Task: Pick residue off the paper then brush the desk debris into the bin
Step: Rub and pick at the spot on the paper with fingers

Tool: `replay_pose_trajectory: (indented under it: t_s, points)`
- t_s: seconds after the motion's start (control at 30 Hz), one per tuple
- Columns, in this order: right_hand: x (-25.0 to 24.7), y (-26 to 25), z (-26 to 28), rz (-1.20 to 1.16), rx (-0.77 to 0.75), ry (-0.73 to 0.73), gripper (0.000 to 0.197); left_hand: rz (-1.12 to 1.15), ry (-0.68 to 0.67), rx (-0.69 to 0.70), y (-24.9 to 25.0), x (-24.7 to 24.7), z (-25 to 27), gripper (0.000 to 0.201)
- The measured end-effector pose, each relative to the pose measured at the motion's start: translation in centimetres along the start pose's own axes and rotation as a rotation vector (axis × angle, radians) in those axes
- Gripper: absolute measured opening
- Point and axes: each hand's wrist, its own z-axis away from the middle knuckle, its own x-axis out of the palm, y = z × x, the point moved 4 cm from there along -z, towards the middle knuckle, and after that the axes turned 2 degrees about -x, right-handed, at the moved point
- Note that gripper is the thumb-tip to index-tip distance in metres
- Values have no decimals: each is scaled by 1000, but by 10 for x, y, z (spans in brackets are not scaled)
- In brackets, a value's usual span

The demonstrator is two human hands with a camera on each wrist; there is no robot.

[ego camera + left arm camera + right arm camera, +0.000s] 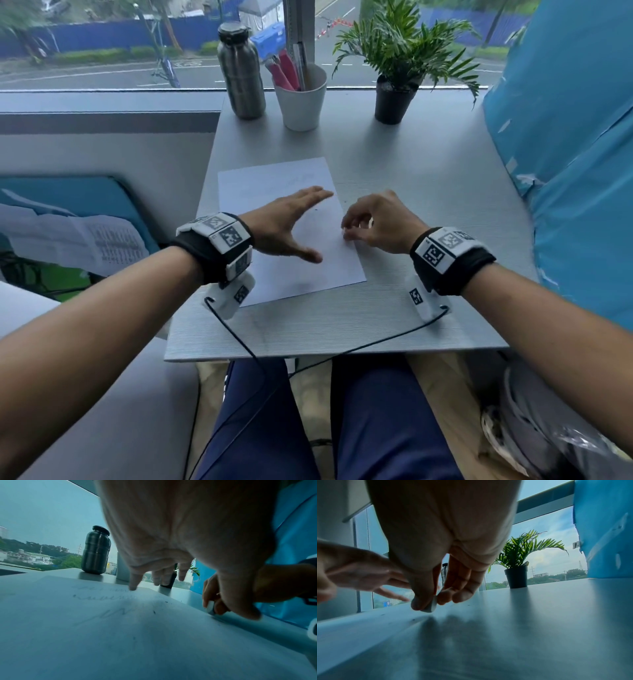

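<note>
Head view: right hand (pixel 371 222) is pinching a small white eraser (pixel 431 605) at the paper's right edge while the left hand (pixel 284 226) is spreading flat over the sheet.

Left hand is lying open, fingers straight and splayed over the paper (pixel 291 267), which sits mid-desk (pixel 428 205) with faint pencil marks and a few dark crumbs (pixel 154 612) scattered on it. Risk, as I judge it: with the left hand pressing only lightly, the sheet could be sliding or creasing under a rub, and those crumbs could be smearing or scattering off the desk edge rather than being picked up. Whether the left palm is actually touching the paper, I cannot tell. No bin is clearly showing in any view, and the crumbs are barely readable from the head view.
</note>
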Motion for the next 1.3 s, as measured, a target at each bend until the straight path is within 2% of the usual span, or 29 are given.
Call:
replay_pose_trajectory:
  t_s: [0.1, 0.17, 0.27, 0.4, 0.47, 0.57, 0.67, 0.77, 0.83, 0.87, 0.93, 1.07, 1.2, 1.3]
  points:
    - [-7, -3, -9, -25, 32, 90, 10, -84, -33, -155, -11, 5, -4, 107]
    - [-12, -3, -17, -11, 60, 106, 12, -140, -70, -204, -14, 12, -8, 107]
    - [-13, -2, -26, 16, 66, 69, 13, -125, -30, -185, -11, 14, -11, 105]
    - [-12, 1, -30, 5, 90, 82, 11, -124, -97, -83, -6, 14, -11, 108]
    - [-9, -1, -29, -15, 94, 63, 11, -107, -61, -77, -6, 14, -11, 106]
    - [0, -7, -25, -30, 74, -8, 11, -83, 8, -95, -8, 17, -13, 112]
    - [1, -4, -29, -8, 102, -32, 11, -99, -53, -170, -7, 17, -14, 123]
    - [-3, 0, -32, 23, 166, 47, 13, -140, -111, -223, -7, 16, -17, 131]
    - [6, -8, -27, 33, 147, 70, 13, -155, -126, -243, -10, 16, -19, 133]
    - [14, -16, -22, 32, 112, 36, 14, -156, -132, -247, -11, 17, -20, 134]
    - [21, -26, -17, 30, 67, -36, 14, -164, -138, -244, -12, 17, -19, 135]
    - [2, -4, -26, 21, 198, 77, 15, -179, -164, -256, -8, 15, -18, 129]
    - [18, -23, -16, 16, 104, -20, 13, -189, -184, -273, -6, 14, -17, 129]
    - [7, -10, -21, 1, 192, 45, 13, -187, -187, -280, -5, 14, -18, 128]
